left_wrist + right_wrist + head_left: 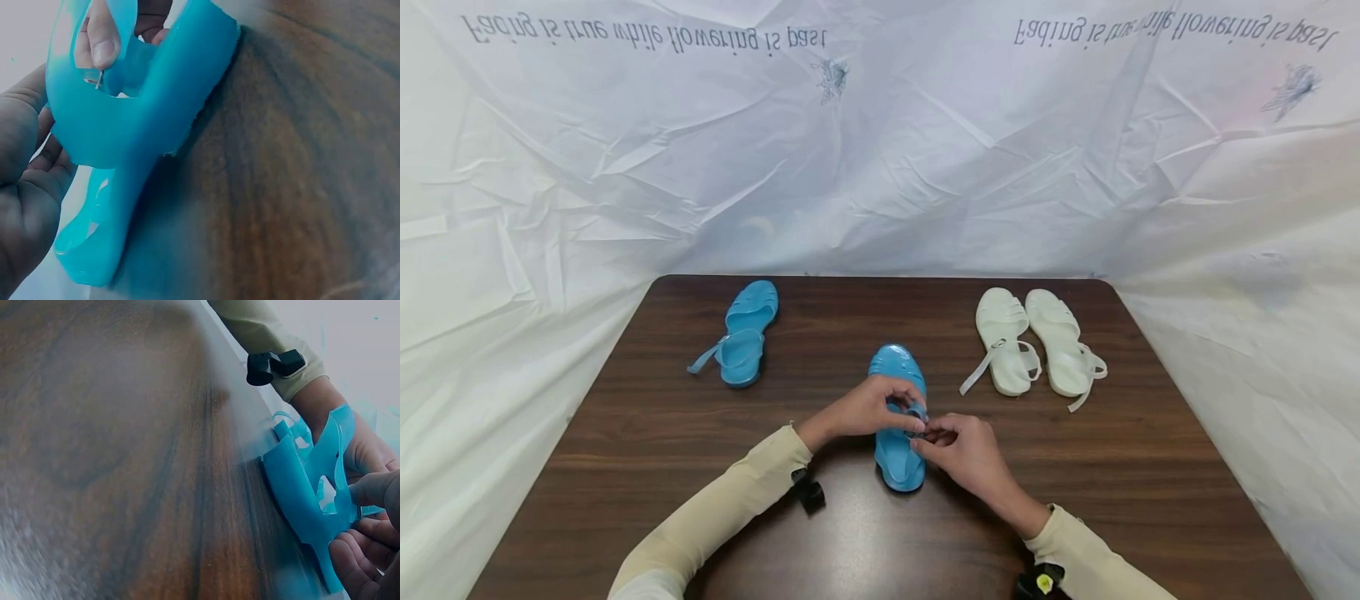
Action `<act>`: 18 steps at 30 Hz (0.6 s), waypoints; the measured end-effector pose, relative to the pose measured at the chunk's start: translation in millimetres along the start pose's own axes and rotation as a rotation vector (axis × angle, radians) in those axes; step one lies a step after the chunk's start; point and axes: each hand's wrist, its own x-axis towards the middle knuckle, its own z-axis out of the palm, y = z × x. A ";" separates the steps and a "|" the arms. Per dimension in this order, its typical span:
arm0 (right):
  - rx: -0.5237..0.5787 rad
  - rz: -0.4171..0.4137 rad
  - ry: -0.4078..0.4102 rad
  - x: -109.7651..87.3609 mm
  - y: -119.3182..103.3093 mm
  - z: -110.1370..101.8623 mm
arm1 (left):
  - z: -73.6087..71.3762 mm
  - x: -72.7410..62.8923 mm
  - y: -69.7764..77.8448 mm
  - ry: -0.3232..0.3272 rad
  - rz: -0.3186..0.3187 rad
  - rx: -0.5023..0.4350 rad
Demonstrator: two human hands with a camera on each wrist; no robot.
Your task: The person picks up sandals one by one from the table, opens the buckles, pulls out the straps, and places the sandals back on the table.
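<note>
A blue jelly sandal (898, 362) lies at the middle of the table, toe pointing away from me. My left hand (883, 407) reaches over it from the left and pinches its ankle strap. From the right, my right hand (967, 450) pinches the same strap near the buckle, fingertips close to the left hand's. In the left wrist view, a small metal buckle pin (99, 79) shows beside the right thumb, behind the blue heel part. The right wrist view shows the sandal's heel (290, 481) with both hands beyond it; the strap's end is partly hidden by fingers.
Another blue sandal (750, 308) lies at the back left, its strap loose to the left. A pair of white sandals, one left (1000, 308) and one right (1054, 312), lies at the back right with straps undone. White printed sheeting (880, 167) hangs around the brown table (625, 450).
</note>
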 end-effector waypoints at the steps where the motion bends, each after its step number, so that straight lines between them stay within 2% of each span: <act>1: -0.002 0.000 0.000 -0.1 -0.1 -0.2 | 0.8 -0.2 -1.1 0.008 0.005 -0.002; 7: -0.010 -0.002 -0.001 -0.8 0.0 -0.6 | 4.7 -2.1 -5.7 0.055 0.032 -0.014; 18: -0.022 -0.010 0.000 -0.4 1.3 -0.7 | 10.6 -5.0 -7.0 0.123 0.039 -0.061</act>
